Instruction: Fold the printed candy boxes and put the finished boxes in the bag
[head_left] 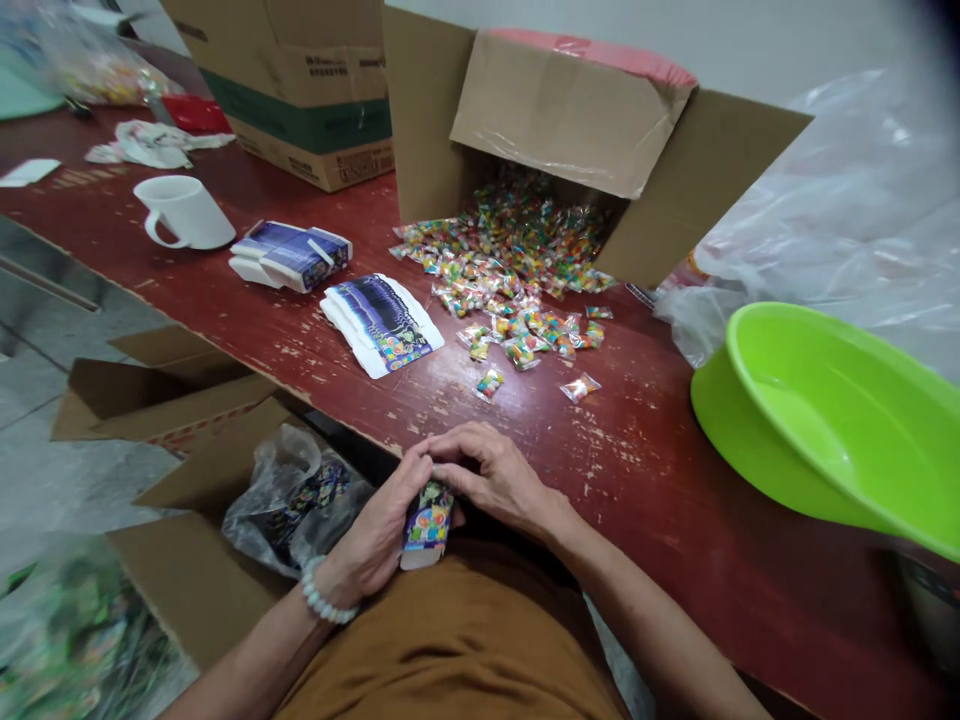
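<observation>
The background is filled at the upper right by a plain, pale grey wall (757,45), by which the long table (645,450) is backed; its top is painted dark red, the paint being scratched and chipped in many pale flecks; it is stretched slantwise from upper left to lower right, and its near left edge is marked by a thin, worn, lighter line; below, grey floor (30,395) is crossed by dark joint lines; a pale bar (49,283) is seen beneath the tabletop; whitish light is mirrored softly near the table's middle.
</observation>
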